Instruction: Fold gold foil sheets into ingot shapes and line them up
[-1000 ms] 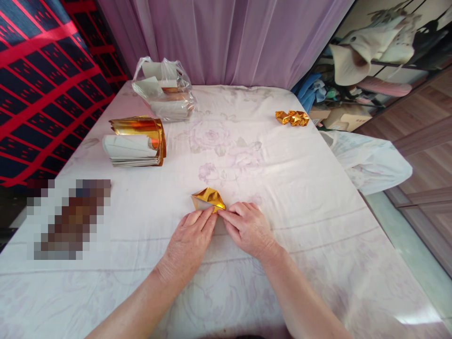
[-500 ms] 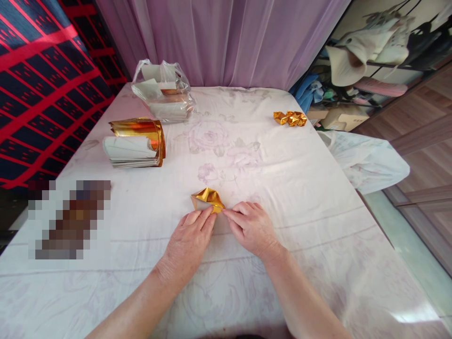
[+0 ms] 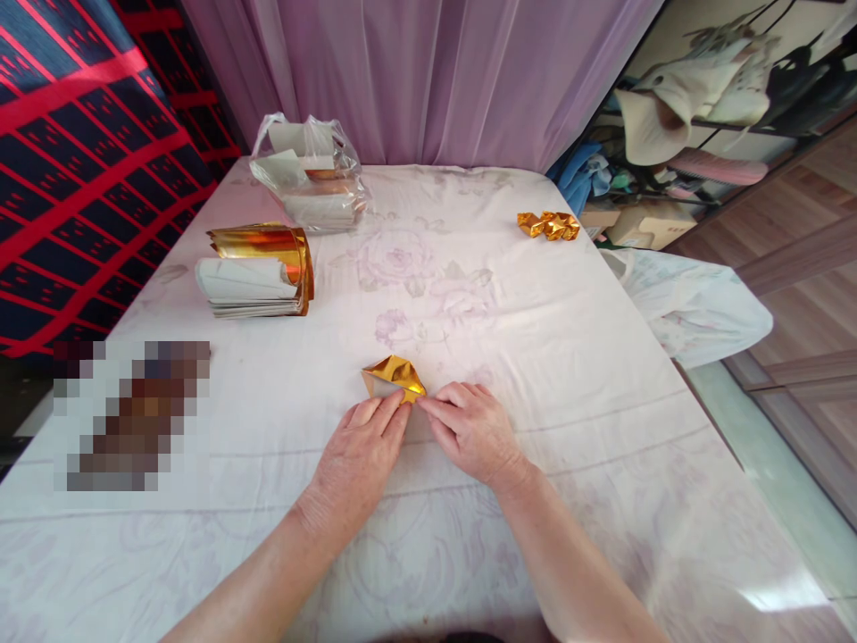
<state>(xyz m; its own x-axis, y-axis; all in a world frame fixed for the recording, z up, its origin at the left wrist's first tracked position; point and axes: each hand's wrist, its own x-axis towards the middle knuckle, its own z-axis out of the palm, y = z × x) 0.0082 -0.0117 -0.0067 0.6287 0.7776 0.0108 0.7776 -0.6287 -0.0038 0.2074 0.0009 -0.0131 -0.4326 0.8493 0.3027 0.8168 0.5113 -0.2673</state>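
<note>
– Purple curtain (image 3: 435, 80) hung behind the floral-covered bench (image 3: 576, 348). How did the folded gold paper (image 3: 396, 369) rate for handling?

– It was judged light and thin, stiff along the creases, softer between them, and easily crushed. Its foil face probably offered a slightly slippery grip.

– Which hold points applied?

– Creased edges and corners appeared the safer choice; pressure on the raised middle would likely have dented it. The piece lay on the bench, directly before the person.

– Specify its appearance.

– Shiny gold foil, peaked and wrinkled across the top, tapering to a corner at the left. A dull grey-white panel showed along the near left side.

– Specify the state of the hands.

– Left hand (image 3: 361, 438): fingers extended, tips resting on the near edge. Right hand (image 3: 475, 433): index finger reaching the right corner, outer fingers curled. Whether either one pinched the paper could not be told.

– And the surroundings?

– Farther back, to the left, stood a bent stack of gold-faced sheets (image 3: 258, 243); beyond it, a clear plastic bag of sheets (image 3: 314, 186). Near the right edge lay a short row of folded gold pieces (image 3: 550, 226).
</note>
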